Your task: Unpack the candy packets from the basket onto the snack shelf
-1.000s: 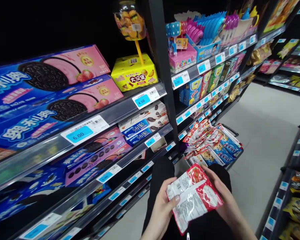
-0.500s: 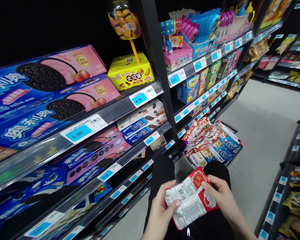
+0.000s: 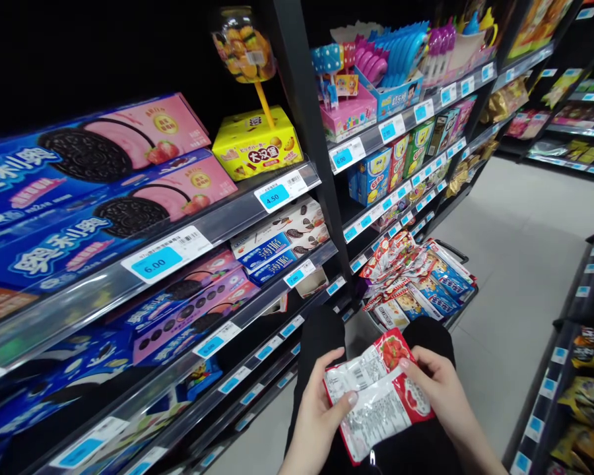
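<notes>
Over my lap I hold a red and white candy packet (image 3: 376, 396), its printed back with a barcode facing up and strawberries pictured at one corner. My left hand (image 3: 319, 409) grips its left edge, thumb on top. On the right side my right hand (image 3: 438, 379) pinches the packet, thumb pressed on the red part. Both hands' other fingers are partly hidden beneath it. Just beyond my knees stands a cart or basket (image 3: 468, 300) heaped with snack packets (image 3: 426, 284) in red, white and blue.
Left of me, shelves hold blue and pink cookie boxes (image 3: 143, 152), a yellow box (image 3: 257, 142) and a jar of candies (image 3: 245, 49). Toys (image 3: 400, 53) stand on the shelf farther along. Another snack shelf (image 3: 591, 396) borders the grey floor (image 3: 519, 264) at right.
The packet has tilted slightly in my hands, and its lower edge has shifted a little downward. My left fingers have moved slightly. The camera view has shifted a bit.
</notes>
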A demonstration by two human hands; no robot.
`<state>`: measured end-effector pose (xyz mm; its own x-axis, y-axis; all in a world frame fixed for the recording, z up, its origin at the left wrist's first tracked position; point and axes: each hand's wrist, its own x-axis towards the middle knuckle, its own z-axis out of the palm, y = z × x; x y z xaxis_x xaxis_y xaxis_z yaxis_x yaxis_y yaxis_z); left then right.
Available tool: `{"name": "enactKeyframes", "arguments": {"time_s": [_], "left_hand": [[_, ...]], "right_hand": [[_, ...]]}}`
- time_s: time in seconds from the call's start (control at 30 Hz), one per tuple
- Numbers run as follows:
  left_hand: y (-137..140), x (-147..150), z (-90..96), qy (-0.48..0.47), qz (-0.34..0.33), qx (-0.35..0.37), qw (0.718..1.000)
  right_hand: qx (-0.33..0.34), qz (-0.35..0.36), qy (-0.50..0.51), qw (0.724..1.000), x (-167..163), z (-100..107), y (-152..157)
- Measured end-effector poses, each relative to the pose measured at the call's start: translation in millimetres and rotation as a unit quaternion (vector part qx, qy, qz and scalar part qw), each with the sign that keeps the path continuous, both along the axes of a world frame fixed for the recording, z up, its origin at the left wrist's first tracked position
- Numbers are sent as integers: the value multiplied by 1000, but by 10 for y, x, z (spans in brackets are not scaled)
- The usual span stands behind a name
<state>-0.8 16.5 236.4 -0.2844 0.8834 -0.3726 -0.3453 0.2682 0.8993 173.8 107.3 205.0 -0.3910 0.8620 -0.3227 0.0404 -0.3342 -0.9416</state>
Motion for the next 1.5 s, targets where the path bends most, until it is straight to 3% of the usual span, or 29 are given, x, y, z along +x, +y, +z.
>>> {"name": "enactKeyframes", "arguments": {"time_s": [0.1, 0.2, 0.37, 0.5, 0.63, 0.73, 0.83, 0.9, 1.0, 1.1, 1.2, 1.3, 1.37, 1.4, 1.43, 1.5], "left_hand": [[9, 12, -10, -27, 17, 19, 999], [13, 34, -55, -135, 4, -2, 991], [16, 23, -221, -333, -31, -123, 934], [34, -22, -271, -470, -63, -161, 866], [-6, -1, -260, -485, -140, -93, 858], [-88, 65, -308, -394, -174, -69, 900], [-143, 135, -363, -257, -158, -106, 947], [-149, 155, -363, -199, -150, -121, 961], [-129, 119, -319, -153, -166, -104, 969], [-101, 24, -299, -137, -216, -88, 963], [-50, -85, -368, -122, -249, -88, 957], [70, -224, -493, -64, -263, -95, 958], [211, -380, -575, 45, -258, -88, 961], [304, -487, -612, 129, -241, -77, 959], [412, -613, -649, 225, -209, -60, 950], [673, -905, -723, 420, -125, -25, 898]], "right_hand": [[-26, -6, 43, 999, 16, 8, 1], [-45, -12, 86, 995, 64, 42, -1], [44, 44, 107, 992, 114, 129, -11], [141, 36, -93, 985, 83, 212, 21], [235, -16, -290, 927, 60, 276, 82], [313, -31, -343, 885, 40, 307, 128], [318, -7, -315, 894, 29, 333, 189], [253, 28, -265, 930, 46, 342, 246], [71, 160, -84, 981, 100, 313, 343], [-99, 302, 106, 942, 121, 200, 385], [-145, 310, 140, 929, 82, 8, 350], [-101, 229, 74, 965, 82, -198, 401], [-18, 152, -48, 987, 145, -298, 598], [41, 111, -131, 984, 188, -332, 755], [105, 71, -222, 967, 231, -355, 947], [207, 0, -391, 897, 283, -381, 1395]]}}
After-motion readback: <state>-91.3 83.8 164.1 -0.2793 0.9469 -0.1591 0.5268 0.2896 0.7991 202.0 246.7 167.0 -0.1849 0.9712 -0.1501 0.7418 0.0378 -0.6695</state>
